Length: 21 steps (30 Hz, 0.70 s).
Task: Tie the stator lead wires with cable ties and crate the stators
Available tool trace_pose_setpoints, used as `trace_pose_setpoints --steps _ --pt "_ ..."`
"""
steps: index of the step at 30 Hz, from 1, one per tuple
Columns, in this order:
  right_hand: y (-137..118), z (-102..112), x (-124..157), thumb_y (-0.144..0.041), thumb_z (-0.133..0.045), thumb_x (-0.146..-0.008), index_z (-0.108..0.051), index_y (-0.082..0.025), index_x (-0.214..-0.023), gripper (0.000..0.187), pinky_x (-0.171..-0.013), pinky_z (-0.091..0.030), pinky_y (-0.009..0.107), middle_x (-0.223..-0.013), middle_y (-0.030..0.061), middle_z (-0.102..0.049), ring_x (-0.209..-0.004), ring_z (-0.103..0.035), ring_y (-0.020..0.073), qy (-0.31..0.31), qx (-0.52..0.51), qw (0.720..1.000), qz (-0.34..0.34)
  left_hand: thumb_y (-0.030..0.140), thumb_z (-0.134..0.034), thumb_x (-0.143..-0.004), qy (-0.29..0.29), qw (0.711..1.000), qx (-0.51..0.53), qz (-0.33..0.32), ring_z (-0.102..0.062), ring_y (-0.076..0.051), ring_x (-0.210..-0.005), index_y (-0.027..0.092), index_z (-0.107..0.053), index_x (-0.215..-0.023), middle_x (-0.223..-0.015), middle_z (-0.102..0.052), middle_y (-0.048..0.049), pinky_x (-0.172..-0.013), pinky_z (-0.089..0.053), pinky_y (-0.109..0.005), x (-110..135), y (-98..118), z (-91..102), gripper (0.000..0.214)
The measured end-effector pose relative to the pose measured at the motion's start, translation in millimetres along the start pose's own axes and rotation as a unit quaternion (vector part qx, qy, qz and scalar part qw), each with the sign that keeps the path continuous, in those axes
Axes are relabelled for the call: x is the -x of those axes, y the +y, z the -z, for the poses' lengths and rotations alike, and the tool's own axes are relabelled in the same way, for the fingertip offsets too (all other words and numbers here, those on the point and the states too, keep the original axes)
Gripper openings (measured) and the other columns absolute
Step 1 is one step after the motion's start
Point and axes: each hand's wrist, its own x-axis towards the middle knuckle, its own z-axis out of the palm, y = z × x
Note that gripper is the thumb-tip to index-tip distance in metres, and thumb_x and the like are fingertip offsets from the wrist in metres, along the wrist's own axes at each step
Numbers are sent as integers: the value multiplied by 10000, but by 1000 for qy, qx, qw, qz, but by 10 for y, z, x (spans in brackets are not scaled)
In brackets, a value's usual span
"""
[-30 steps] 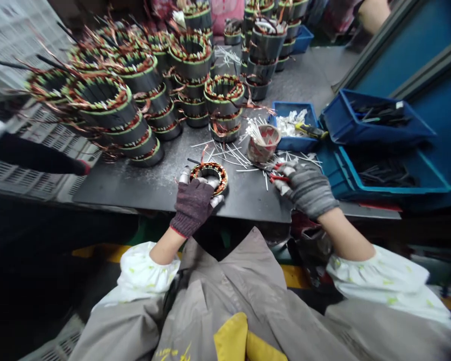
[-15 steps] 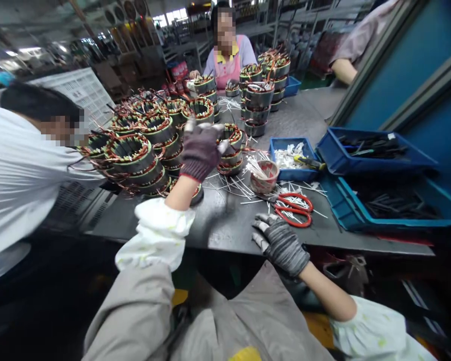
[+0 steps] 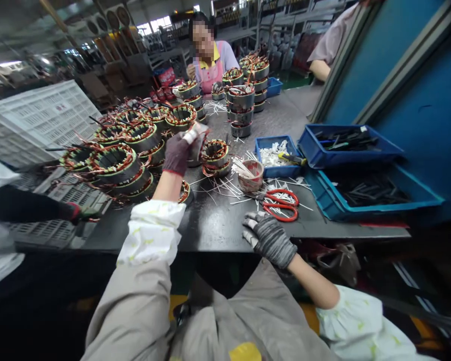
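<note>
Gloves cover both hands. The left hand (image 3: 177,153), in a dark purple glove, reaches far out over the desk (image 3: 218,225) to its middle, where the fingers (image 3: 193,134) curl over the top of a coil ring (image 3: 198,149). I cannot tell if its grip is closed on that ring or only touching it. The coil ring sits just beside a short stack of rings (image 3: 215,158), in front of many taller stacks (image 3: 116,165) that fill the left side of the desk. One more ring (image 3: 187,193) lies flat under the left arm. The right hand (image 3: 268,238), in a grey glove, lies on the near edge of the desk with its grip open, holding nothing. Red scissors (image 3: 282,204) lie near it, a bit farther in. Beside them stands a small bowl (image 3: 250,176) full of white sticks. Blue bins (image 3: 355,193) sit at the right edge. A co-worker's gloved hand (image 3: 80,213) rests by the left edge.
</note>
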Motion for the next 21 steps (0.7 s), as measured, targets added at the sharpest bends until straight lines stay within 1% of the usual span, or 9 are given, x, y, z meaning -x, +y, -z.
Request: trace_pose_setpoints --steps 2,4,7,9,11,13,15,18,21 --pt "1 5 -18 -277 -689 -969 -806 -161 -1195 279 -1066 -569 529 -1288 170 -768 -1149 -718 334 -7 -5 1000 -1 639 -774 -748 -6 1000 -14 7 -601 -140 -679 178 -680 -848 -774 -677 -20 -663 -526 -290 313 0 190 482" --pt "13 26 -34 -283 -677 -978 -796 -152 -1218 298 -1057 -576 527 -1285 177 -766 -1144 -720 335 -14 -10 1000 -6 609 -858 -689 -32 998 -44 23 -605 -146 -646 164 -731 -875 -775 -706 -24 -624 -515 -291 719 -20 341 499" --pt "36 77 -31 -318 -661 -988 -750 -160 -1315 373 -1063 -577 535 -1329 182 -746 -1175 -713 343 -2 -30 999 -40 583 -889 -703 -129 979 -153 44 -635 -175 -640 171 -773 -831 -740 -732 -10 -640 -539 -319 1364 -86 417 447" --pt "15 106 -1 -348 -624 -1010 -715 -178 -1362 402 -1086 -567 537 -1368 177 -728 -1226 -701 343 29 -55 996 -59 597 -817 -805 -233 934 -269 -4 -682 -208 -698 193 -796 -845 -733 -743 -5 -780 -590 -388 1730 -143 365 406" --pt "-72 132 40 -380 -554 -1048 -712 -190 -1340 383 -1074 -575 510 -1332 164 -744 -1225 -708 327 68 -96 991 -70 569 -771 -871 -302 869 -378 -104 -722 -241 -783 210 -817 -921 -741 -749 -18 -1020 -562 -498 2000 -202 279 365" --pt "-221 177 60 -403 -517 -1066 -701 -190 -1343 396 -990 -608 452 -1226 148 -777 -1123 -743 297 69 -136 985 -85 528 -753 -902 -323 808 -452 -195 -739 -265 -843 210 -817 -992 -763 -752 -41 -1198 -446 -570 2168 -259 210 337" --pt "-381 271 16 -382 -537 -1051 -674 -180 -1407 431 -871 -616 404 -1101 132 -796 -955 -756 273 19 -124 986 -110 508 -723 -932 -334 773 -483 -240 -743 -283 -886 206 -805 -1029 -801 -759 -58 -1256 -388 -584 2245 -312 185 328" --pt "-495 492 -186 -293 -556 -1018 -690 -176 -1449 467 -833 -574 425 -1024 147 -791 -885 -726 295 -78 16 991 -105 537 -674 -964 -360 756 -481 -260 -742 -301 -941 206 -787 -1005 -853 -767 -75 -1244 -400 -582 2248 -375 202 352" --pt "-400 636 -394 -239 -497 -1046 -740 -203 -1417 446 -909 -525 477 -1192 182 -777 -1042 -708 352 -128 147 977 -89 544 -671 -962 -370 762 -462 -264 -744 -312 -961 206 -778 -988 -888 -775 -87 -1234 -402 -613 2211 -413 221 355"
